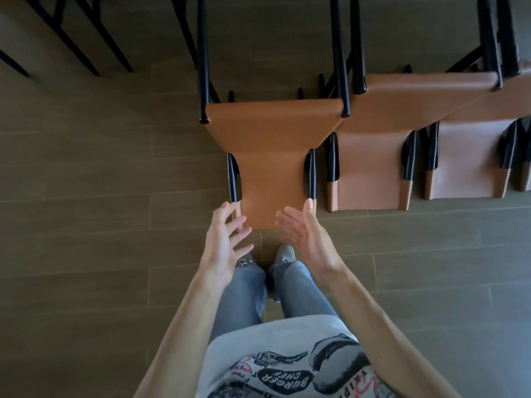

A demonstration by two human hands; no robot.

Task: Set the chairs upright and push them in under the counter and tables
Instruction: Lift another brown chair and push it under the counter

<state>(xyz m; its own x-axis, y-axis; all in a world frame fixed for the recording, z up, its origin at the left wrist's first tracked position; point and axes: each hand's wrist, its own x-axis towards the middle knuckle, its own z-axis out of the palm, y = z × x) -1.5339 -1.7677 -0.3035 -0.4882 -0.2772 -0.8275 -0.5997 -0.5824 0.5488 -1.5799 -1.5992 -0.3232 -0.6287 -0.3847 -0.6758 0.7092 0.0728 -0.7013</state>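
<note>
Subject: nearest chair (273, 156), tan leather-like sling on a black frame. It appears to lie on its back on the wood-plank floor (86, 196), backrest toward the person's feet and black legs (203, 53) pointing away. Two matching chairs, the second chair (370, 156) and third chair (471, 156), lie just beside it to the right in the same attitude. No surface to push them under is in view.

Left hand (227, 239): fingers spread wide, holding nothing, at the left corner of the backrest's top edge (273, 222). Right hand (304, 234): likewise spread and empty, at the right corner. Whether either touches the chair cannot be told.

Handling assessment: the frame is likely rigid and moderately heavy, while the sling looks smooth and would flex under grip. Recommended hold is on the side posts (232, 179) near the backrest top, one hand each, then lift and pivot onto the legs. The neighbouring chair is close enough to snag.
</note>
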